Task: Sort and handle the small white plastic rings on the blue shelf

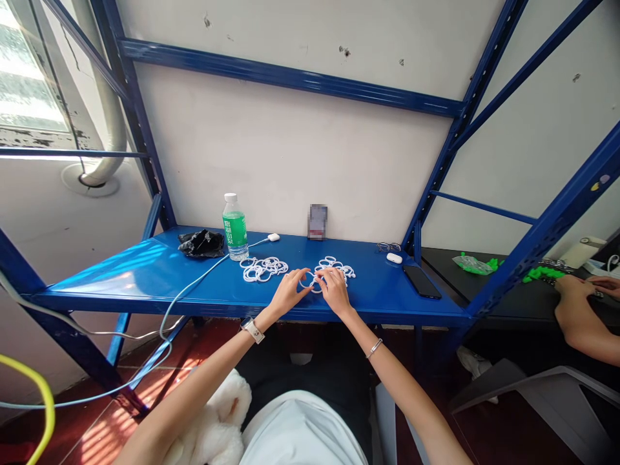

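A thin white ring (302,282), possibly a hair tie or elastic loop, is between my two hands just above the blue shelf top. My left hand (289,292) pinches its left side with thumb and fingertips. The fingers of my right hand (333,289) are closed on the ring's right side. Partly hidden behind my right hand lies a pile of similar white rings (345,270). A second pile of white rings (264,269) sits on the shelf to the left of my left hand.
On the blue shelf (159,278) stand a green-labelled bottle (235,229) and a small propped card (317,223). A black plastic bag (201,243), glasses (388,247), a white case (394,258) and a phone (422,281) lie there too. A cable (194,284) crosses the front edge. Another person's hands (576,294) are at right.
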A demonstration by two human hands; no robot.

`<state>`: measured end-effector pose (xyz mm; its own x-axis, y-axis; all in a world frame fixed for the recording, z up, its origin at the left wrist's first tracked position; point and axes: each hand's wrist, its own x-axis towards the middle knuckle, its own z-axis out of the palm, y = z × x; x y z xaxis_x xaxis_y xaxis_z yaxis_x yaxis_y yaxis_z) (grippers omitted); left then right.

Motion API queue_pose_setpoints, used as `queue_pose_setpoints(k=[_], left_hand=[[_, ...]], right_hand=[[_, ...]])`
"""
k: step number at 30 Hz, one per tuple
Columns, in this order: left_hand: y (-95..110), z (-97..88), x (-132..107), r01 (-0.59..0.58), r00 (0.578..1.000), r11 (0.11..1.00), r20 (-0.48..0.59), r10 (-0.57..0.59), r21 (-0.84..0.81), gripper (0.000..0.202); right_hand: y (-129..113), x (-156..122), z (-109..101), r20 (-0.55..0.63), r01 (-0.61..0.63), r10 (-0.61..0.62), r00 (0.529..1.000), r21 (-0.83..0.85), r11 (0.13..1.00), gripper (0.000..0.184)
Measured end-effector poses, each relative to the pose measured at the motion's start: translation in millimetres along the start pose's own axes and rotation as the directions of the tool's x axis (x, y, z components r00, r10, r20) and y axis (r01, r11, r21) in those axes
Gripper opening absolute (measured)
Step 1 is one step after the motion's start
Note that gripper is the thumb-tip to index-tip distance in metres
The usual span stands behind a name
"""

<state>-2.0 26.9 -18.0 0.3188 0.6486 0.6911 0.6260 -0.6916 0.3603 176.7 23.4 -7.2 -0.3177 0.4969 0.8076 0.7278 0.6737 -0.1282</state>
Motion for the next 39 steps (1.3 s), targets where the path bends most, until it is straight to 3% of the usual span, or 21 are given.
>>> queue_pose_setpoints(k=[13, 25, 39], left_hand=[[2.7, -2.1, -1.5, 0.016, 0.999, 1.000, 0.048, -0.017, 0.013, 0.037], [2.0, -2.1, -1.9, 0.003, 1.000, 1.000, 0.023, -0.003, 0.008, 0.036], [2.2, -2.4, -2.4, 0.015, 1.000, 1.000, 0.019, -0.015, 0.022, 0.033]], right_hand=[[-2.4, 0.3, -2.1, 0.040, -0.016, 0.018, 0.999, -0.046, 0.999, 0.021], [-2.8, 0.3, -2.0, -0.001, 0.003, -0.003, 1.000, 0.001, 1.000, 0.024], [-1.1, -0.6, -0.7, 0.046, -0.025, 0.026, 0.999, -0.027, 0.999, 0.025]])
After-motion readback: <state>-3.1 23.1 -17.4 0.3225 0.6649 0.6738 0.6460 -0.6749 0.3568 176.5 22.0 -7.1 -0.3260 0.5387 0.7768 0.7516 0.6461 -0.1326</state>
